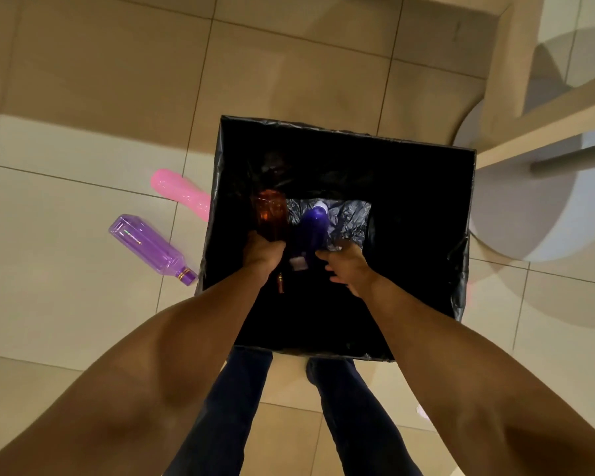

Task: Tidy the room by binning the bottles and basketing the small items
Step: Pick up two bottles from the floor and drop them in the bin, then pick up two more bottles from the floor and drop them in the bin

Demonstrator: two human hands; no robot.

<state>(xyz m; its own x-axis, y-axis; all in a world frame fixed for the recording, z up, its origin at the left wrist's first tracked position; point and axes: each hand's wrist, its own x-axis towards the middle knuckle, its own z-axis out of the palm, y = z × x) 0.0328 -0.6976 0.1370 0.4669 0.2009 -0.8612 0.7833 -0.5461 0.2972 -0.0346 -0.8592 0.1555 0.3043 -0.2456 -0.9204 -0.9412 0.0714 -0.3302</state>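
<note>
Inside the black-lined bin (340, 139) both my hands reach down. My left hand (263, 252) grips the orange bottle (270, 214) near its neck; my right hand (347, 266) hangs with fingers spread and slack beside the blue bottle (313, 231), possibly just brushing it, the dark hides that. On the floor left of the bin lie a pink bottle (182, 194) and a purple bottle (148, 247).

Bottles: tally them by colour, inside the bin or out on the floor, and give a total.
Orange bottle, gripped by the left hand inside the bin: 1
Dark blue bottle, inside the bin beside the right hand: 1
Pink bottle, on the floor: 1
Purple bottle, on the floor: 1
Total: 4
</note>
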